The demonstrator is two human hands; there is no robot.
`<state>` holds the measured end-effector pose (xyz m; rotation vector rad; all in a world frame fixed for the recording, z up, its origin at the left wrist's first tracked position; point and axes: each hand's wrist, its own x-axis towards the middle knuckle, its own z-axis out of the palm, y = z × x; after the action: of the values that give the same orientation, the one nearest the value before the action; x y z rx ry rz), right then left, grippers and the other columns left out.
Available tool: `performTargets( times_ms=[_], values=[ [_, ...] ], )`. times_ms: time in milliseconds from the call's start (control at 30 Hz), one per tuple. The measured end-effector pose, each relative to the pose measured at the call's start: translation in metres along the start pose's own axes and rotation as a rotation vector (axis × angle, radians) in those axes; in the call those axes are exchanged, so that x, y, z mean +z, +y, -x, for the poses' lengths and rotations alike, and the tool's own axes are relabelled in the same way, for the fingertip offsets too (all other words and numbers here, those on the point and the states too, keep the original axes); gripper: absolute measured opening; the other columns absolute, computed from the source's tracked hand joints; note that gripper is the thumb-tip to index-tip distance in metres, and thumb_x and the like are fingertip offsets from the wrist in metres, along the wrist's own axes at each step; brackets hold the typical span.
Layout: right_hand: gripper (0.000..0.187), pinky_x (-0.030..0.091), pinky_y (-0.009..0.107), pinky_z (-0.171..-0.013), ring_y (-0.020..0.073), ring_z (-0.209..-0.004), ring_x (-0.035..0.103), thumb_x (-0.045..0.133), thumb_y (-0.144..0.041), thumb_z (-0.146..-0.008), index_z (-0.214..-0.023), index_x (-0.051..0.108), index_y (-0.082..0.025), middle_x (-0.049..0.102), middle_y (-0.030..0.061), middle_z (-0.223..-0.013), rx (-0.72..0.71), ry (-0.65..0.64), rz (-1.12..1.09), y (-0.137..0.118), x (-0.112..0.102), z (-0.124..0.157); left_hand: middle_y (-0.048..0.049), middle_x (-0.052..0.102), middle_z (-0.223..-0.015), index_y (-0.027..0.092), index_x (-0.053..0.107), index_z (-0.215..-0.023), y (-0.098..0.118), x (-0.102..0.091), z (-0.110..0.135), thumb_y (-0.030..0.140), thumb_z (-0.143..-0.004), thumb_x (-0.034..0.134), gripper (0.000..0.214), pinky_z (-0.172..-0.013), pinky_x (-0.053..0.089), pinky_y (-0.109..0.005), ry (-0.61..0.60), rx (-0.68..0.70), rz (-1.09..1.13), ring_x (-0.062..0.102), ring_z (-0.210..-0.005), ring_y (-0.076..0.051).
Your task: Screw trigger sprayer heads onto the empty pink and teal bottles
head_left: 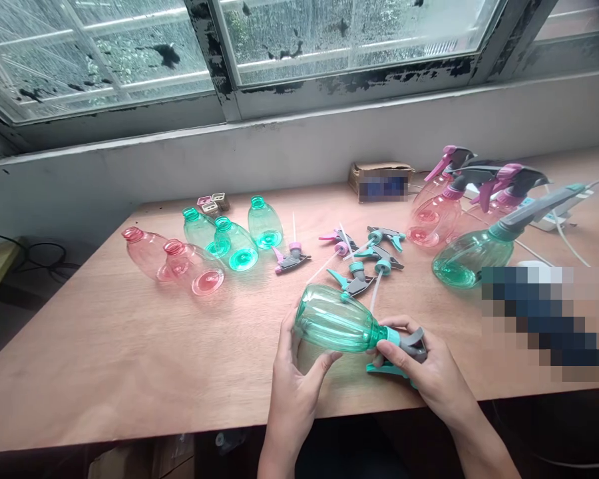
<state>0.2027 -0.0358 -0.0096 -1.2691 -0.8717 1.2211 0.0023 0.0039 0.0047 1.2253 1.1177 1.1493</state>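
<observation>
A clear green spray bottle (337,319) lies on its side in the air above the table's front, base to the left. My left hand (299,372) is curled about its base, fingers partly hidden behind the plastic and thumb along the lower side. At the neck, my right hand (429,366) grips the grey and teal trigger sprayer head (412,344), which sits on the bottle's mouth with its trigger pointing down. Just beyond the bottle lie several loose teal trigger sprayers (358,285) and pink trigger sprayers (293,258) with white dip tubes.
Green bottles (237,246) and pink bottles (194,267) without heads stand at the left. On the right are pink spray bottles (434,216) and a green one (472,256) with heads fitted. A cardboard box (381,181) stands by the wall, near white cables.
</observation>
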Motion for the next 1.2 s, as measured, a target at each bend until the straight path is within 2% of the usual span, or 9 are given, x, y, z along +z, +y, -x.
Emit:
performTargets(
  times_ms=[100, 300, 433, 567, 733, 867, 933, 1067, 1200],
  values=[
    [0.037, 0.064, 0.032, -0.072, 0.0206, -0.072, 0.073, 0.085, -0.051, -0.087, -0.108, 0.070, -0.024, 0.075, -0.0017, -0.073, -0.005, 0.002, 0.007, 0.0000, -0.0007, 0.0000, -0.0064, 0.063, -0.145, 0.030, 0.054, -0.144, -0.0017, 0.0004, -0.0005, 0.026, -0.090, 0.081, 0.060, -0.120, 0.041, -0.046, -0.002, 0.017, -0.017, 0.056, -0.141, -0.030],
    [0.035, 0.065, 0.032, -0.071, 0.0196, -0.070, 0.073, 0.085, -0.049, -0.088, -0.107, 0.071, -0.023, 0.074, -0.0017, -0.075, -0.013, -0.005, 0.001, 0.0004, -0.0011, 0.0002, -0.0037, 0.068, -0.137, 0.031, 0.058, -0.139, -0.0008, 0.0009, -0.0019, 0.027, -0.087, 0.084, 0.058, -0.115, 0.045, -0.043, -0.005, 0.017, -0.027, 0.061, -0.133, -0.028],
    [0.037, 0.065, 0.032, -0.072, 0.0201, -0.072, 0.074, 0.086, -0.050, -0.086, -0.105, 0.072, -0.022, 0.074, -0.0011, -0.076, -0.006, 0.003, 0.008, 0.0006, -0.0011, 0.0004, -0.0030, 0.066, -0.141, 0.033, 0.055, -0.142, 0.0026, 0.0002, 0.0012, 0.033, -0.084, 0.088, 0.066, -0.118, 0.043, -0.041, -0.029, 0.010, -0.023, 0.058, -0.138, -0.027],
    [0.034, 0.064, 0.031, -0.071, 0.0188, -0.071, 0.073, 0.085, -0.051, -0.087, -0.102, 0.072, -0.022, 0.073, -0.0014, -0.075, -0.012, -0.017, 0.017, 0.0008, -0.0014, 0.0010, -0.0061, 0.063, -0.144, 0.032, 0.050, -0.145, -0.0002, -0.0011, 0.0036, 0.042, -0.083, 0.088, 0.073, -0.119, 0.042, -0.044, -0.009, -0.010, 0.031, 0.056, -0.140, -0.030],
    [0.036, 0.066, 0.034, -0.072, 0.0191, -0.071, 0.072, 0.085, -0.051, -0.087, -0.103, 0.071, -0.022, 0.073, -0.0008, -0.076, 0.000, -0.027, 0.008, 0.0021, -0.0024, 0.0008, -0.0076, 0.067, -0.136, 0.029, 0.053, -0.142, -0.0058, -0.0015, 0.0014, 0.041, -0.083, 0.089, 0.070, -0.119, 0.044, -0.049, 0.048, -0.023, 0.027, 0.058, -0.138, -0.032],
    [0.038, 0.067, 0.035, -0.071, 0.0202, -0.071, 0.073, 0.085, -0.051, -0.087, -0.104, 0.070, -0.021, 0.074, 0.0004, -0.076, 0.003, -0.017, -0.023, 0.0025, -0.0026, 0.0002, -0.0074, 0.054, -0.158, 0.032, 0.058, -0.141, -0.0069, -0.0026, -0.0023, 0.033, -0.082, 0.089, 0.067, -0.125, 0.038, -0.050, 0.045, 0.050, 0.019, 0.047, -0.150, -0.034],
    [0.037, 0.068, 0.035, -0.070, 0.0202, -0.071, 0.073, 0.085, -0.051, -0.088, -0.104, 0.070, -0.020, 0.074, 0.0006, -0.075, -0.003, -0.010, -0.041, 0.0025, -0.0026, 0.0003, -0.0058, 0.050, -0.163, 0.033, 0.058, -0.143, -0.0070, -0.0027, -0.0031, 0.029, -0.084, 0.087, 0.065, -0.126, 0.036, -0.050, 0.028, 0.074, 0.005, 0.046, -0.151, -0.033],
    [0.037, 0.068, 0.035, -0.070, 0.0204, -0.070, 0.073, 0.085, -0.050, -0.088, -0.104, 0.070, -0.020, 0.074, 0.0007, -0.072, -0.007, -0.023, -0.054, 0.0037, -0.0032, 0.0006, -0.0046, 0.064, -0.147, 0.033, 0.059, -0.143, -0.0058, -0.0011, -0.0016, 0.027, -0.090, 0.081, 0.058, -0.120, 0.045, -0.046, 0.013, 0.057, 0.001, 0.060, -0.138, -0.029],
    [0.036, 0.065, 0.033, -0.071, 0.0194, -0.070, 0.073, 0.085, -0.050, -0.088, -0.103, 0.070, -0.020, 0.076, 0.0009, -0.074, -0.010, -0.029, -0.014, 0.0060, -0.0052, 0.0003, -0.0028, 0.065, -0.146, 0.035, 0.056, -0.145, -0.0021, -0.0003, 0.0015, 0.029, -0.080, 0.091, 0.074, -0.122, 0.042, -0.042, 0.007, 0.027, -0.003, 0.057, -0.143, -0.028]
  ],
)
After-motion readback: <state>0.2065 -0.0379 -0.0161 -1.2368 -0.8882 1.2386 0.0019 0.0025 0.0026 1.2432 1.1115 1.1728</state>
